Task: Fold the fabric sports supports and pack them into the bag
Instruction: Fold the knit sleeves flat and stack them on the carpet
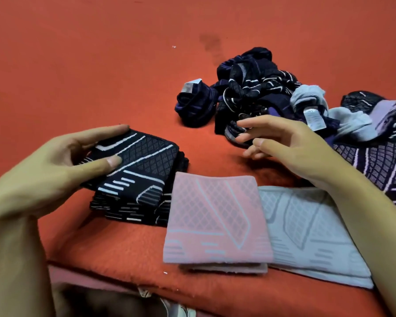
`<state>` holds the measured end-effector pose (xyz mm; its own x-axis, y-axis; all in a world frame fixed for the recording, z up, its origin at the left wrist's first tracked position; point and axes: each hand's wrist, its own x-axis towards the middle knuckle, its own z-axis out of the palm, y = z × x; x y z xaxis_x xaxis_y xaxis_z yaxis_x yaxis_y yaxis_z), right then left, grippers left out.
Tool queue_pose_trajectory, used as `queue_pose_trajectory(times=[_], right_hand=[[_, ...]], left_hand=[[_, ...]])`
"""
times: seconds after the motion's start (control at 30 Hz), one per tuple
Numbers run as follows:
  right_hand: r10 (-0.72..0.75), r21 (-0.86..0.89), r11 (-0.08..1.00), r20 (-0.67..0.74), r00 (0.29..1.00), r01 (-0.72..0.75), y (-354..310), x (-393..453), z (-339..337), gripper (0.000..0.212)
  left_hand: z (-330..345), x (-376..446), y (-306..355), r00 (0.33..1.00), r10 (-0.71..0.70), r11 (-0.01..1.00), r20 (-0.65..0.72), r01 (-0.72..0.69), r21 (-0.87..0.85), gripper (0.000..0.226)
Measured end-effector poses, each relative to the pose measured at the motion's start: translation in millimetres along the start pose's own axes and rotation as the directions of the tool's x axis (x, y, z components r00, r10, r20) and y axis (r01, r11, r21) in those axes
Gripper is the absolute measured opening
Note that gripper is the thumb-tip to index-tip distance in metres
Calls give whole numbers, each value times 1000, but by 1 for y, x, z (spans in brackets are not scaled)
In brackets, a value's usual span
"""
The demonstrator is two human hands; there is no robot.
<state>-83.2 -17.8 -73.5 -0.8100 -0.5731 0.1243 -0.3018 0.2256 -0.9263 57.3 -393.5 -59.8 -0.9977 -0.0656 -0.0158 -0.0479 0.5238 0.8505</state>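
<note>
A stack of folded black supports [137, 186] with white lines lies at the left. My left hand [62, 156] grips the top black support of that stack, thumb on top and fingers along its far edge. Right of the stack lie a folded pink support [215, 220] and a folded light grey support [311, 234]. A heap of unfolded dark navy, purple and grey supports [249, 92] sits further back at the right. My right hand [284, 143] hovers with its fingers spread just in front of that heap and holds nothing. No bag is clearly visible.
Everything rests on a red cloth-covered surface [101, 65], whose front edge runs along the bottom. A purple support with pale lines [384, 170] lies at the right edge. Something pale and unclear shows below the front edge [169, 307].
</note>
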Motion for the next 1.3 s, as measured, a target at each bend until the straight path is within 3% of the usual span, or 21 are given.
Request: queue_pose_trajectory(times=[0.1, 0.2, 0.33, 0.53, 0.67, 0.8, 0.9, 1.0, 1.13, 1.3], right_hand=[[30, -33, 999, -3, 1000, -30, 2, 0, 1, 39], [63, -41, 997, 2, 998, -63, 5, 1, 4, 37], [70, -60, 996, 16, 997, -69, 9, 2, 4, 36], [53, -109, 993, 36, 998, -49, 12, 3, 3, 37], [20, -183, 983, -19, 1000, -23, 12, 4, 3, 37], [-103, -241, 969, -199, 974, 53, 15, 8, 2, 37], [-210, -405, 909, -238, 948, 100, 18, 13, -1, 40], [-256, -597, 794, -165, 952, 110, 20, 22, 0, 44], [-140, -709, 703, -69, 988, 50, 29, 29, 7, 54], [-222, -730, 678, -91, 971, 86, 28, 26, 6, 51]], left_hand=[[5, -7, 6, 998, -62, 995, 15, 63, -76, 45], [1, -9, 7, 994, -109, 989, 13, 107, 105, 58], [10, 0, 9, 993, -115, 955, -41, 122, 272, 44], [29, 12, 16, 987, -17, 988, -162, 42, 147, 25], [30, 14, 13, 998, -53, 929, -43, 65, 365, 18], [36, 11, 19, 977, 106, 838, -187, 13, 545, 16], [48, 12, 38, 939, 281, 841, -198, -142, 522, 9], [69, 16, 55, 922, 368, 865, -122, -292, 408, 5], [97, 21, 64, 940, 334, 913, -73, -303, 274, 9], [112, 29, 65, 959, 275, 947, -71, -258, 192, 10]])
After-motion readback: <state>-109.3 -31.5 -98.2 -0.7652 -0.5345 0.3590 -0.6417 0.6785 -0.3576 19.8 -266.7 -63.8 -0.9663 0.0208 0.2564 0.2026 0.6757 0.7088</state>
